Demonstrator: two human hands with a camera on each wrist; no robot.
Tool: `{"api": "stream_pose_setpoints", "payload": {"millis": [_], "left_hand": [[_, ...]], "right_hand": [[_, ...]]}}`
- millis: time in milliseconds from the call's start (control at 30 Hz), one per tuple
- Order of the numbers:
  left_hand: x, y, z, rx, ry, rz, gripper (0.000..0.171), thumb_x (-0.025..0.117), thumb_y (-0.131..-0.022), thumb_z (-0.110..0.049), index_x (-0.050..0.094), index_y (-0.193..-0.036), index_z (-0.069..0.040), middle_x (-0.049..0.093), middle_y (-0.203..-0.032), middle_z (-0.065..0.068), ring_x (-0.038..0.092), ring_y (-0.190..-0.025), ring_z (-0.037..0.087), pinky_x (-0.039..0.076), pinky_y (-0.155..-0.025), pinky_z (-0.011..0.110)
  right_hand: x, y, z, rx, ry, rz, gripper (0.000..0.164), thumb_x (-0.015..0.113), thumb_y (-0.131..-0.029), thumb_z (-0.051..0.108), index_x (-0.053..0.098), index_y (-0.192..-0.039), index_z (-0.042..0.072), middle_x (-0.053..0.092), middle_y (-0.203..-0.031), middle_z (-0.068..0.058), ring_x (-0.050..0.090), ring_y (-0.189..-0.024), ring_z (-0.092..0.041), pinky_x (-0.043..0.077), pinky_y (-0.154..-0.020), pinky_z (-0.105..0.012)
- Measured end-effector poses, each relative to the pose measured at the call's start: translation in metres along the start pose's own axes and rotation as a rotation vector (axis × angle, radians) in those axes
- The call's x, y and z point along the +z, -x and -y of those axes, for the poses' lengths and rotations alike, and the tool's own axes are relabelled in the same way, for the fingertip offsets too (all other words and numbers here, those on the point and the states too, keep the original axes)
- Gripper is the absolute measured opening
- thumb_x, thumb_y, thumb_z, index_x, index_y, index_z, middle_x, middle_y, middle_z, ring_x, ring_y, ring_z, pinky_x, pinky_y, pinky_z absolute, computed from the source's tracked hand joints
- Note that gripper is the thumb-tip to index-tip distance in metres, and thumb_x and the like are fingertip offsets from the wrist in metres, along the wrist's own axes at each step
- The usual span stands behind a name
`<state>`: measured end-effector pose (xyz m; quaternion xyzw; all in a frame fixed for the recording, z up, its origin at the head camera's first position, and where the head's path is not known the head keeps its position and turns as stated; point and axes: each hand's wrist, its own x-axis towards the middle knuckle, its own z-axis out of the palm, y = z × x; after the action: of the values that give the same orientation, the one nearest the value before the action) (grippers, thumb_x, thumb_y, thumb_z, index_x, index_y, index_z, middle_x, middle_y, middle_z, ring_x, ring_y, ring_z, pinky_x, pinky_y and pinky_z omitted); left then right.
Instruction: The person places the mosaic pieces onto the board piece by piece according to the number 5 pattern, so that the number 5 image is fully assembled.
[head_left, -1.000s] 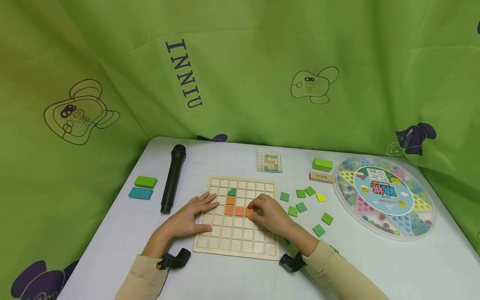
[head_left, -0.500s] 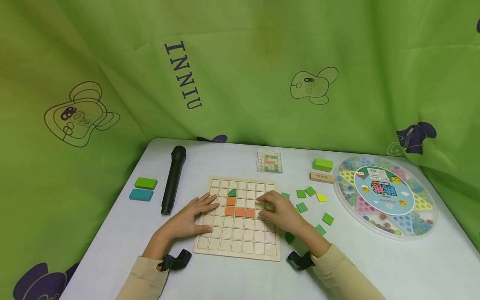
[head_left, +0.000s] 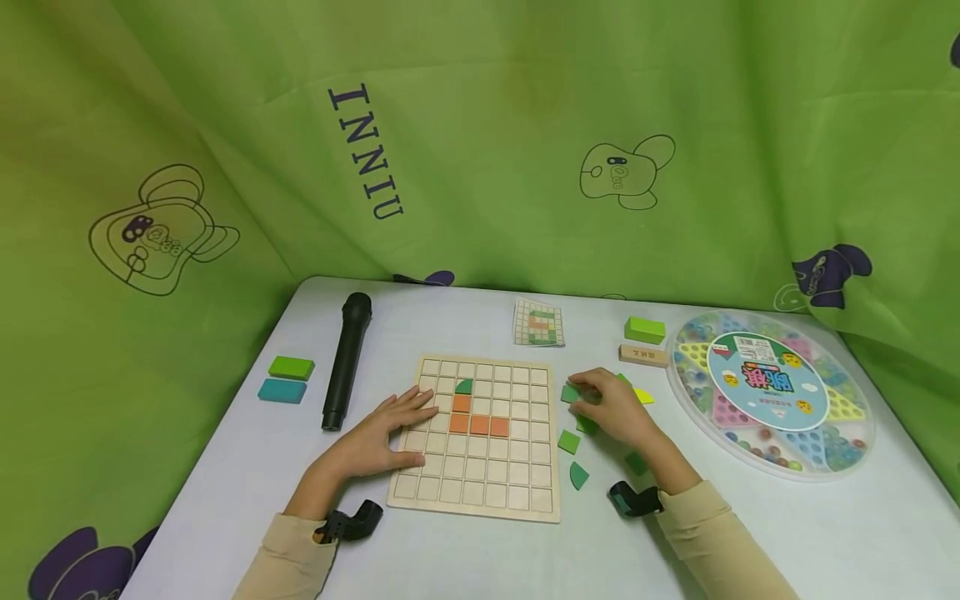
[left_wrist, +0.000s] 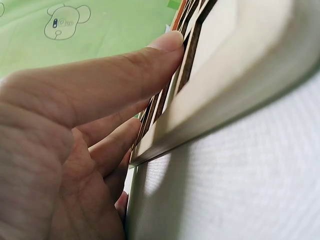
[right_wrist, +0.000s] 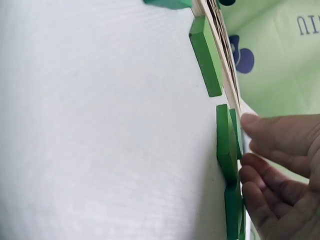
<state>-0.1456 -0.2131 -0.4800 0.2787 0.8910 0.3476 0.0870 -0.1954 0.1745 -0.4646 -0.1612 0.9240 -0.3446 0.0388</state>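
Note:
A wooden grid board lies in the middle of the table. Several orange square tiles form an L in its cells, topped by a green quarter-round tile. My left hand rests on the board's left edge, fingers spread; the left wrist view shows the thumb on the frame. To the right of the board, my right hand hovers over scattered green tiles, its fingertips at a dark green square tile. In the right wrist view, thumb and fingers are parted beside green tiles, with nothing visibly held.
A pattern card lies behind the board. A black microphone and two blocks are at left. At right are a green block, a wooden block, a yellow tile and a round marble game box.
My right hand has let go of the orange tile at the right end of the row and moved right, off the board, to the green tiles. The left hand stays in place.

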Motion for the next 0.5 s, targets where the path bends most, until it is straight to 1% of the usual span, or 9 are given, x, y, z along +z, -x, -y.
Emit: {"api": "stream_pose_setpoints", "payload": {"millis": [100, 200, 333, 400, 500], "left_hand": [[0.0001, 0.0003, -0.0004, 0.000, 0.000, -0.001, 0.074, 0.075, -0.078, -0.040, 0.048, -0.140, -0.010, 0.032, -0.154, 0.008, 0.018, -0.145, 0.032, 0.011, -0.116, 0.055], [-0.0003, 0.0005, -0.0004, 0.003, -0.003, -0.002, 0.074, 0.075, -0.078, -0.039, 0.048, -0.140, -0.010, 0.032, -0.154, 0.008, 0.018, -0.145, 0.032, 0.011, -0.116, 0.055], [-0.0005, 0.0007, -0.0002, 0.003, -0.008, -0.001, 0.074, 0.075, -0.078, -0.039, 0.048, -0.140, -0.010, 0.032, -0.154, 0.008, 0.018, -0.145, 0.031, 0.011, -0.116, 0.055], [-0.0001, 0.0006, 0.0001, 0.005, -0.012, -0.002, 0.074, 0.075, -0.078, -0.039, 0.048, -0.140, -0.010, 0.032, -0.154, 0.008, 0.019, -0.145, 0.032, 0.012, -0.116, 0.056], [-0.0003, 0.0008, 0.0003, 0.004, -0.009, -0.002, 0.074, 0.076, -0.078, -0.038, 0.047, -0.140, -0.010, 0.032, -0.154, 0.007, 0.019, -0.145, 0.032, 0.012, -0.116, 0.056]], "right_hand": [[-0.0010, 0.0001, -0.0029, 0.002, 0.000, 0.006, 0.037, 0.071, -0.083, 0.009, 0.063, -0.118, 0.000, 0.061, -0.116, -0.017, 0.061, -0.104, -0.033, 0.052, -0.086, -0.046], [-0.0015, -0.0005, -0.0040, -0.016, 0.023, 0.006, 0.032, 0.071, -0.083, 0.007, 0.065, -0.114, 0.000, 0.061, -0.114, -0.017, 0.060, -0.101, -0.032, 0.052, -0.085, -0.046], [-0.0016, -0.0010, -0.0050, -0.017, 0.046, 0.006, 0.027, 0.070, -0.084, 0.006, 0.066, -0.110, 0.001, 0.060, -0.112, -0.016, 0.060, -0.099, -0.031, 0.052, -0.083, -0.045], [-0.0018, -0.0008, -0.0050, -0.007, 0.043, 0.004, 0.027, 0.069, -0.084, 0.008, 0.066, -0.111, 0.001, 0.061, -0.112, -0.015, 0.061, -0.099, -0.031, 0.052, -0.083, -0.045], [-0.0022, -0.0009, -0.0036, 0.002, 0.010, -0.010, 0.028, 0.069, -0.085, 0.009, 0.065, -0.113, 0.003, 0.063, -0.113, -0.014, 0.062, -0.101, -0.031, 0.053, -0.083, -0.044]]}}
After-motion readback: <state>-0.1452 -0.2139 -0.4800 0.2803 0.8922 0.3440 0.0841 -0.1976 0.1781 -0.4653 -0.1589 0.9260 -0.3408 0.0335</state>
